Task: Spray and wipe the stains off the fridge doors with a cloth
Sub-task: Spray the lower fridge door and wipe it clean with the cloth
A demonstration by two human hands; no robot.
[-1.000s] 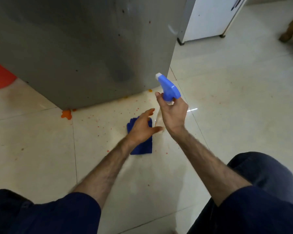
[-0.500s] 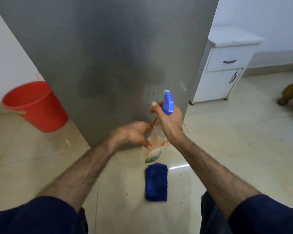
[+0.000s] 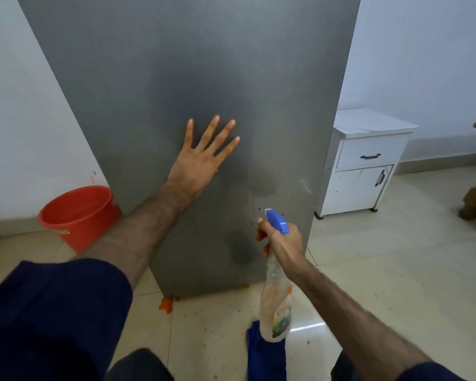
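Grey fridge door (image 3: 176, 78) had the left hand (image 3: 201, 163) flat and open on it. Right hand (image 3: 283, 243) squeezed the spray bottle (image 3: 276, 306); blue cloth (image 3: 267, 353) lay below.

L hand (image 3: 204, 160) flat, fingers splayed; R hand (image 3: 282, 242) apparently fisted.

Red bucket (image 3: 76, 215) stands on the tiled floor (image 3: 396, 270) against the white wall (image 3: 25, 105), left of the left hand. White cabinet (image 3: 366, 166), 1 drawer over 1 door, dark handles, stands right of the right hand. Orange spill (image 3: 166, 304) lies on floor between both hands.
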